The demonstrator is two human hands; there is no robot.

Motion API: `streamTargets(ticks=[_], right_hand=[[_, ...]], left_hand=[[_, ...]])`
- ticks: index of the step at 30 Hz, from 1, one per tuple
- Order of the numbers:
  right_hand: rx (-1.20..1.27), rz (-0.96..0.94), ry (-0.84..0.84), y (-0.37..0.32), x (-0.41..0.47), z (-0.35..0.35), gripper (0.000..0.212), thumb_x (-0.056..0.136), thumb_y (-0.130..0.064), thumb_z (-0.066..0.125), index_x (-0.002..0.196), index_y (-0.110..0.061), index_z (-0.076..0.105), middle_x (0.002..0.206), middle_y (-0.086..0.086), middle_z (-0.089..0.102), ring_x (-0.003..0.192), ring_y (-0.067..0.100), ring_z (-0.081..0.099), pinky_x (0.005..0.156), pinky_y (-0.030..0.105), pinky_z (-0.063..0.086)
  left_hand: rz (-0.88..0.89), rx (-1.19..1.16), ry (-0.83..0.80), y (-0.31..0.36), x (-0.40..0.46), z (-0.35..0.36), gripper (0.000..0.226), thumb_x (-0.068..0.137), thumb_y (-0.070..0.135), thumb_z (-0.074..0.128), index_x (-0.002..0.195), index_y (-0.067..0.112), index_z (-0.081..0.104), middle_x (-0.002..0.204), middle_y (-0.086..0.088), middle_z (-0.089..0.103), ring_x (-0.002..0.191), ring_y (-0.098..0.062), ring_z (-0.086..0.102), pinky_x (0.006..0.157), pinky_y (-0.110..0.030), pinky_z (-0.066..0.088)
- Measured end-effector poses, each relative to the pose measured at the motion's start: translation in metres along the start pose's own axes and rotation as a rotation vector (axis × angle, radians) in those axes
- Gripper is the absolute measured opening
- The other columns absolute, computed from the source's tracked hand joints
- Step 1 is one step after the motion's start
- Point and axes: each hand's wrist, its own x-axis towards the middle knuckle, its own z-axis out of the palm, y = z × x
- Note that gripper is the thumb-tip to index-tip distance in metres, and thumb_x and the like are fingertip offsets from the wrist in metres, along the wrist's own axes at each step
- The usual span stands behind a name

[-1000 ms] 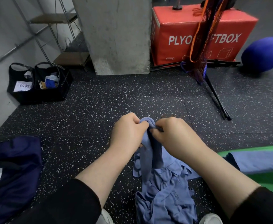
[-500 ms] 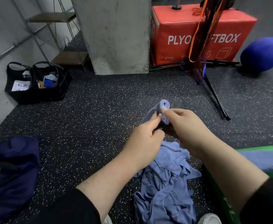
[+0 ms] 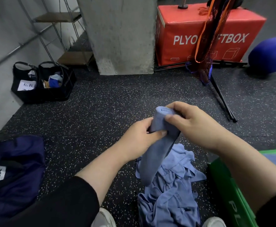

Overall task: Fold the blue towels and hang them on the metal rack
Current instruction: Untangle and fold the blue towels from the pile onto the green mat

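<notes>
I read this as the folding step, one blue towel [image 3: 158,136] lifted at centre frame above the heap of blue towels [image 3: 170,194] at 6 o'clock. My left hand [image 3: 140,138] pinches the narrowed strip low down; my right hand [image 3: 193,125] grips its doubled top. Next I would judge the strip needs squaring before hanging, but I can't pick out which metal rack is meant; a wire shelf [image 3: 58,30] stands at 11 o'clock.

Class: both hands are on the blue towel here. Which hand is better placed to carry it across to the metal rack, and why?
Left, probably. The rack stands at the far left, on the left hand's side, and that hand grips the towel mid-length. The right hand only pinches its top end.
</notes>
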Motion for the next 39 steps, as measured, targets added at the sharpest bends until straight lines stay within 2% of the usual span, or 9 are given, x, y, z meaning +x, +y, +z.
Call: streamTargets(ticks=[3,7,16,20,23,28,32,36,39], right_hand=[[-0.113,-0.061,0.02,-0.001,-0.001,-0.002,0.006,0.093,-0.028,0.068,0.091,-0.027,0.063,0.075,-0.018,0.064,0.066,-0.001,0.053,0.061,0.017,0.042],[-0.005,-0.1,0.15,-0.005,-0.003,-0.014,0.001,0.094,-0.024,0.068,0.095,-0.023,0.067,0.085,-0.005,0.07,0.074,0.006,0.058,0.072,0.028,0.047],[0.438,0.155,0.308,0.025,-0.017,-0.05,0.01,0.101,-0.017,0.059,0.101,-0.017,0.069,0.089,0.003,0.066,0.083,0.018,0.061,0.073,0.041,0.055],[0.5,0.197,0.33,0.031,-0.022,-0.053,0.011,0.102,-0.018,0.056,0.105,-0.015,0.066,0.097,0.007,0.066,0.09,0.021,0.06,0.086,0.051,0.055],[0.538,0.225,0.36,0.037,-0.024,-0.058,0.011,0.102,-0.019,0.056,0.104,-0.017,0.067,0.098,0.006,0.068,0.091,0.019,0.062,0.094,0.055,0.053],[0.534,0.248,0.338,0.046,-0.028,-0.06,0.01,0.101,-0.017,0.058,0.105,-0.013,0.067,0.1,0.008,0.068,0.094,0.021,0.061,0.094,0.053,0.053],[0.524,0.272,0.388,0.055,-0.027,-0.059,0.01,0.101,-0.015,0.058,0.101,-0.014,0.068,0.097,0.007,0.068,0.091,0.02,0.061,0.087,0.047,0.054],[0.574,0.296,0.489,0.066,-0.027,-0.065,0.011,0.102,-0.013,0.056,0.099,-0.013,0.067,0.096,0.009,0.067,0.091,0.022,0.061,0.083,0.043,0.052],[0.596,0.341,0.505,0.079,-0.028,-0.07,0.01,0.102,-0.014,0.057,0.1,-0.012,0.066,0.099,0.012,0.068,0.093,0.025,0.063,0.082,0.043,0.055]], left_hand=[[-0.007,-0.153,-0.004,0.001,-0.003,0.004,0.035,0.085,0.027,0.075,0.117,0.014,0.067,0.112,-0.007,0.076,0.111,-0.029,0.07,0.1,-0.057,0.052],[-0.087,-0.202,-0.112,-0.002,-0.008,0.007,0.042,0.082,0.008,0.082,0.12,0.016,0.066,0.113,-0.001,0.077,0.109,-0.021,0.072,0.104,-0.051,0.052],[-0.24,-0.07,-0.244,-0.021,-0.025,0.011,0.062,0.074,0.015,0.091,0.128,0.021,0.06,0.119,0.004,0.075,0.109,-0.013,0.071,0.103,-0.043,0.054],[-0.271,-0.091,-0.248,-0.017,-0.033,0.005,0.051,0.079,0.032,0.087,0.125,0.024,0.066,0.115,0.005,0.076,0.106,-0.016,0.074,0.102,-0.044,0.055],[-0.309,-0.156,-0.265,-0.015,-0.041,-0.004,0.04,0.088,0.019,0.079,0.126,0.017,0.065,0.115,-0.003,0.077,0.105,-0.025,0.074,0.099,-0.049,0.056],[-0.322,-0.028,-0.299,-0.022,-0.05,-0.012,0.035,0.084,0.01,0.082,0.116,0.015,0.069,0.107,-0.002,0.078,0.098,-0.022,0.076,0.087,-0.039,0.061],[-0.297,0.134,-0.188,-0.027,-0.051,-0.016,0.012,0.085,0.018,0.082,0.089,0.017,0.071,0.078,0.007,0.076,0.07,-0.008,0.071,0.057,-0.017,0.051],[-0.345,0.218,-0.189,-0.033,-0.054,-0.025,0.017,0.089,0.024,0.078,0.097,0.01,0.072,0.088,-0.003,0.079,0.084,-0.024,0.076,0.074,-0.032,0.055],[-0.338,0.203,-0.089,-0.039,-0.053,-0.027,0.018,0.092,0.027,0.074,0.096,0.01,0.071,0.089,-0.005,0.079,0.084,-0.026,0.075,0.084,-0.037,0.054]])
